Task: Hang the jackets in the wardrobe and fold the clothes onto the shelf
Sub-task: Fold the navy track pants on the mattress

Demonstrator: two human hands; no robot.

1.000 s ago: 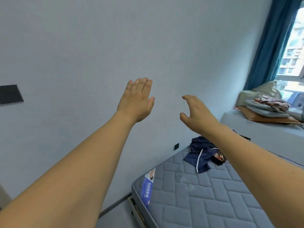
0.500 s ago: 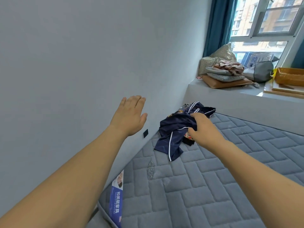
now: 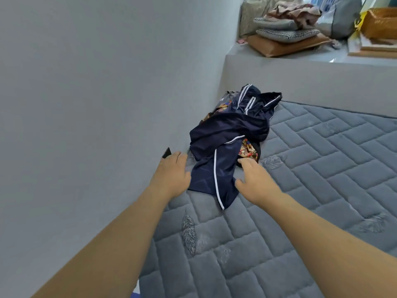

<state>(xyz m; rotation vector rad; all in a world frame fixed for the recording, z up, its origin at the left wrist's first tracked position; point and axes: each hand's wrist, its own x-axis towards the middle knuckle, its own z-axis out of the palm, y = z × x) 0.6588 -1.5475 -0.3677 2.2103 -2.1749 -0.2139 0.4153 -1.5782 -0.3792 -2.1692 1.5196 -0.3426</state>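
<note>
A crumpled navy-blue satin garment with white piping (image 3: 223,147) is lying in a heap on a grey quilted mattress (image 3: 300,190), pushed up close to the pale grey wall (image 3: 86,82). A patterned orange-and-brown cloth (image 3: 249,150) is peeking out from under its folds, and more of the same print is showing at the far side of the heap.

The left hand (image 3: 171,176) is reaching in beside the wall, its fingers loosely spread and relaxed, the fingertips lying at the near left edge of the navy garment; whether it is actually gripping the fabric I cannot tell. The right hand (image 3: 254,179) is hovering at the garment's right edge, fingers open and slightly bent, with the thumb just beside the hem and nothing held in it.

A small black wall socket (image 3: 166,152) is sitting just behind the left hand. Beyond the bed, a grey window ledge (image 3: 279,69) is carrying a stack of folded cushions and cloths (image 3: 285,29) and a woven wicker basket (image 3: 380,22).
</note>
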